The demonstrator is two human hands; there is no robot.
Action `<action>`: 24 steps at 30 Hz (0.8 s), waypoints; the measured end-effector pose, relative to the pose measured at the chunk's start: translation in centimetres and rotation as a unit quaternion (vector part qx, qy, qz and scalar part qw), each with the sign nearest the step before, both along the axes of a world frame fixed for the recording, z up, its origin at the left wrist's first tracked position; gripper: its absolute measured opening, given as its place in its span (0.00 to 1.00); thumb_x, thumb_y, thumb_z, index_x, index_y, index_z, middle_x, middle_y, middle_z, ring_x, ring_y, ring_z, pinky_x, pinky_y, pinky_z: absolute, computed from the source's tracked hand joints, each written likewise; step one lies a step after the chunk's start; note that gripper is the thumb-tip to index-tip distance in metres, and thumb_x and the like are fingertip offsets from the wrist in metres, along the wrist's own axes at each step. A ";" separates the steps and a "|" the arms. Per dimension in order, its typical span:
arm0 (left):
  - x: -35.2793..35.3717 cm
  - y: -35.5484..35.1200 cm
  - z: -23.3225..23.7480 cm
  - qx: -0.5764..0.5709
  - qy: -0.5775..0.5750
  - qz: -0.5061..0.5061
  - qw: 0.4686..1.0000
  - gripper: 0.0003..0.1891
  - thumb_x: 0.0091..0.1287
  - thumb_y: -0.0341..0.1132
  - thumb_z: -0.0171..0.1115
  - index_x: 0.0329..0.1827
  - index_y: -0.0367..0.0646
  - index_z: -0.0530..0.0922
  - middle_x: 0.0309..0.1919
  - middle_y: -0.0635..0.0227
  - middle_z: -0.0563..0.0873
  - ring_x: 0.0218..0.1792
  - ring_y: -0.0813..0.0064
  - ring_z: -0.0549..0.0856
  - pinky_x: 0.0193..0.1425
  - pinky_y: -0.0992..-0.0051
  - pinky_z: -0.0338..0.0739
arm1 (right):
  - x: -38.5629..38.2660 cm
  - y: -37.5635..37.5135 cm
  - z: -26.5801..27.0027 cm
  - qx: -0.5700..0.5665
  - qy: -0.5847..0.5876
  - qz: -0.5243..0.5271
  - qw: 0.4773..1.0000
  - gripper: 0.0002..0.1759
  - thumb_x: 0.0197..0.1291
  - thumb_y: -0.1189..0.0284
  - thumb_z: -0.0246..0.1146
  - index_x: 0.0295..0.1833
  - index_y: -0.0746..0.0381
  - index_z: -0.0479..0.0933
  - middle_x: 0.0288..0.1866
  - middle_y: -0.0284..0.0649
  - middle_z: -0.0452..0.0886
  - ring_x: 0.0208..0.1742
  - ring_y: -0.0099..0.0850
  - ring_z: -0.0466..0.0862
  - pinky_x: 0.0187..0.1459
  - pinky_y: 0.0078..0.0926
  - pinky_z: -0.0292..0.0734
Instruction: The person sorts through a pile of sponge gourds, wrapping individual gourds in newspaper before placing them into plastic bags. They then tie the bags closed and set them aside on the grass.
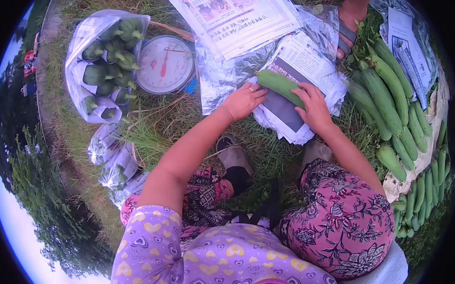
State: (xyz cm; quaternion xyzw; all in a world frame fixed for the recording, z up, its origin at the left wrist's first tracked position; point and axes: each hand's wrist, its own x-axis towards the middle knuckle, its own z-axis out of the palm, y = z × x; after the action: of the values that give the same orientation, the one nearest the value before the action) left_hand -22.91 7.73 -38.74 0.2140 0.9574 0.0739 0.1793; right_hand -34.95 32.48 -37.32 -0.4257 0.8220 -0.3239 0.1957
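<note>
A long green luffa (279, 86) lies slantwise across a stack of newspaper sheets (286, 112) on the ground in front of me. My left hand (246, 99), with a ring on it, is at the paper's left edge just below the stem end of the luffa, its fingers closed on the newspaper there. At the other end, my right hand (314, 107) has its fingers over the luffa and the thumb against its lower side. More printed sheets (238, 21) and crinkled clear plastic (218, 82) lie just beyond.
To the left stand a clear bag of paper-wrapped luffas (109, 66) and a dial scale (164, 64). Smaller wrapped bundles (119, 163) lie nearer. Loose luffas (381, 86) are piled on the right, with smaller green vegetables (425, 197) nearer. Another person's sandalled foot (350, 25) is beyond the papers.
</note>
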 end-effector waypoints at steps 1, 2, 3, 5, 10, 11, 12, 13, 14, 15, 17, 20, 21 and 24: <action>-0.1 -0.1 0.3 0.029 0.048 -0.001 0.998 0.17 0.60 0.30 0.53 0.53 0.44 0.79 0.55 0.67 0.80 0.60 0.69 0.76 0.64 0.65 0.69 | -0.1 0.2 -0.1 0.005 0.003 0.008 1.000 0.29 0.42 0.79 0.71 0.54 0.55 0.74 0.60 0.42 0.69 0.60 0.43 0.71 0.60 0.38 0.69; -0.3 -0.1 0.6 0.040 0.018 0.009 0.999 0.16 0.60 0.30 0.53 0.51 0.43 0.79 0.52 0.66 0.82 0.56 0.68 0.78 0.60 0.66 0.72 | -0.3 0.4 0.1 -0.003 0.005 0.021 1.000 0.26 0.41 0.80 0.71 0.50 0.55 0.76 0.59 0.42 0.70 0.60 0.44 0.71 0.60 0.38 0.69; -0.5 0.2 0.7 0.053 -0.010 0.017 0.998 0.15 0.60 0.30 0.53 0.50 0.43 0.79 0.48 0.65 0.83 0.52 0.67 0.81 0.56 0.66 0.75 | -0.5 0.6 0.2 -0.006 -0.001 0.035 0.999 0.23 0.41 0.80 0.70 0.47 0.56 0.77 0.60 0.42 0.70 0.61 0.44 0.71 0.60 0.38 0.68; -0.6 0.7 1.4 0.070 -0.042 0.037 0.996 0.14 0.59 0.30 0.54 0.47 0.42 0.80 0.42 0.64 0.84 0.44 0.65 0.84 0.48 0.67 0.78 | -0.9 1.1 0.1 0.003 0.002 0.064 0.998 0.17 0.43 0.78 0.70 0.42 0.57 0.79 0.62 0.42 0.70 0.63 0.44 0.70 0.62 0.39 0.67; 0.1 2.3 2.5 0.109 -0.045 0.091 0.989 0.11 0.60 0.31 0.54 0.43 0.41 0.80 0.35 0.62 0.85 0.33 0.60 0.86 0.38 0.63 0.80 | -0.8 2.3 2.7 0.053 -0.035 0.093 0.994 0.11 0.46 0.67 0.71 0.36 0.58 0.82 0.69 0.42 0.66 0.71 0.45 0.62 0.69 0.43 0.57; 0.1 2.4 2.6 0.108 -0.050 0.101 0.988 0.11 0.60 0.31 0.54 0.43 0.42 0.80 0.35 0.62 0.85 0.33 0.60 0.86 0.38 0.63 0.80 | -0.5 2.7 2.7 0.058 -0.057 0.092 0.992 0.16 0.45 0.61 0.72 0.38 0.59 0.83 0.71 0.43 0.64 0.73 0.45 0.59 0.72 0.46 0.52; 0.1 2.4 2.6 0.108 -0.055 0.112 0.986 0.11 0.61 0.31 0.53 0.43 0.42 0.80 0.35 0.62 0.85 0.33 0.60 0.86 0.38 0.63 0.80 | -0.2 2.9 3.2 0.070 -0.046 0.102 0.991 0.17 0.45 0.60 0.72 0.38 0.60 0.83 0.72 0.43 0.63 0.73 0.45 0.58 0.72 0.46 0.52; 0.0 2.4 2.7 0.107 -0.060 0.123 0.985 0.11 0.62 0.31 0.53 0.43 0.42 0.80 0.35 0.62 0.86 0.33 0.60 0.86 0.38 0.63 0.80 | 0.1 3.1 3.8 0.082 -0.034 0.111 0.990 0.18 0.45 0.59 0.72 0.38 0.60 0.83 0.72 0.43 0.62 0.73 0.46 0.58 0.72 0.47 0.51; 0.0 2.5 2.8 0.105 -0.061 0.126 0.985 0.11 0.62 0.31 0.53 0.44 0.42 0.80 0.35 0.62 0.86 0.33 0.60 0.86 0.38 0.63 0.80 | 0.4 3.1 4.5 0.095 -0.023 0.121 0.988 0.18 0.45 0.59 0.72 0.37 0.61 0.83 0.73 0.43 0.62 0.74 0.46 0.58 0.72 0.47 0.51; -0.1 2.5 2.9 0.104 -0.062 0.128 0.984 0.11 0.63 0.31 0.52 0.44 0.42 0.80 0.35 0.62 0.86 0.34 0.60 0.86 0.39 0.62 0.80 | 0.6 3.3 4.9 0.088 0.023 0.133 0.987 0.15 0.47 0.62 0.70 0.36 0.60 0.83 0.68 0.42 0.68 0.70 0.44 0.63 0.69 0.46 0.56; -0.3 2.6 3.2 0.092 -0.074 0.126 0.985 0.11 0.63 0.31 0.53 0.44 0.42 0.81 0.37 0.62 0.86 0.34 0.59 0.86 0.39 0.62 0.80 | 1.1 3.8 3.4 0.093 0.026 0.137 0.986 0.11 0.48 0.65 0.68 0.35 0.60 0.83 0.61 0.40 0.73 0.66 0.42 0.67 0.66 0.44 0.60; -0.5 2.8 3.7 0.084 -0.080 0.130 0.985 0.10 0.63 0.31 0.53 0.43 0.42 0.81 0.37 0.62 0.86 0.34 0.59 0.86 0.39 0.62 0.80 | 1.7 4.2 3.4 0.106 0.028 0.126 0.986 0.05 0.49 0.70 0.65 0.30 0.59 0.82 0.40 0.36 0.79 0.51 0.37 0.76 0.51 0.37 0.72; -0.9 3.0 4.6 0.074 -0.115 0.132 0.982 0.11 0.62 0.33 0.55 0.44 0.41 0.81 0.39 0.61 0.86 0.37 0.58 0.86 0.42 0.62 0.80 | 1.8 4.3 3.0 0.116 0.020 0.123 0.985 0.05 0.50 0.70 0.64 0.30 0.59 0.81 0.38 0.36 0.79 0.48 0.36 0.77 0.49 0.36 0.74; -0.7 2.9 5.0 0.113 -0.090 0.105 0.984 0.13 0.61 0.37 0.59 0.46 0.41 0.82 0.42 0.61 0.86 0.41 0.58 0.85 0.46 0.63 0.80 | 1.8 4.8 1.1 0.096 0.000 0.105 0.990 0.06 0.52 0.69 0.64 0.30 0.59 0.81 0.31 0.39 0.79 0.39 0.38 0.81 0.41 0.36 0.77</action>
State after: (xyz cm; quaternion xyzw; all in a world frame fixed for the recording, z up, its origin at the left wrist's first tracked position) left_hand -23.61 10.65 -33.72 0.1232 0.9402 0.2189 0.2302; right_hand -33.14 37.29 -36.24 -0.4891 0.7999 -0.2209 0.2685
